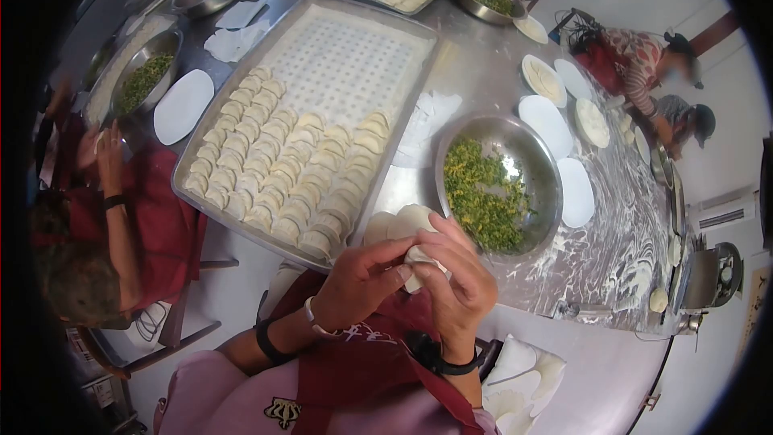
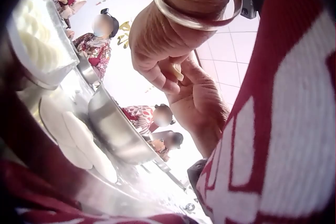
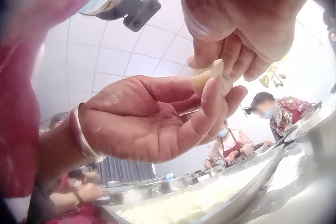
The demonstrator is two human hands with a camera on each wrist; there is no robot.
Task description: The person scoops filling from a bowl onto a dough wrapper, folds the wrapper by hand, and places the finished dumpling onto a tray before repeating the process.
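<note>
Both hands meet over the table's near edge around a small pale dumpling (image 1: 418,264). My left hand (image 1: 361,280) pinches one side of it between thumb and fingers. The right hand (image 1: 462,283) grips the other side, its fingers curled over the dough. In the right wrist view the dumpling (image 3: 209,78) shows a folded, pale edge between the fingertips; most of it is hidden by the hands. Just beyond the hands lie round dough wrappers (image 1: 398,225), partly covered by the fingers. A steel bowl (image 1: 551,193) with chopped green and yellow filling (image 1: 485,197) stands beyond the right hand.
Left of the bowl, a large metal tray (image 1: 423,105) holds rows of dumplings (image 1: 282,169). White plates (image 1: 576,192) stand to the right, near flour-smeared tabletop (image 1: 620,225). Another person (image 1: 121,234) works at the left; more people sit across the table.
</note>
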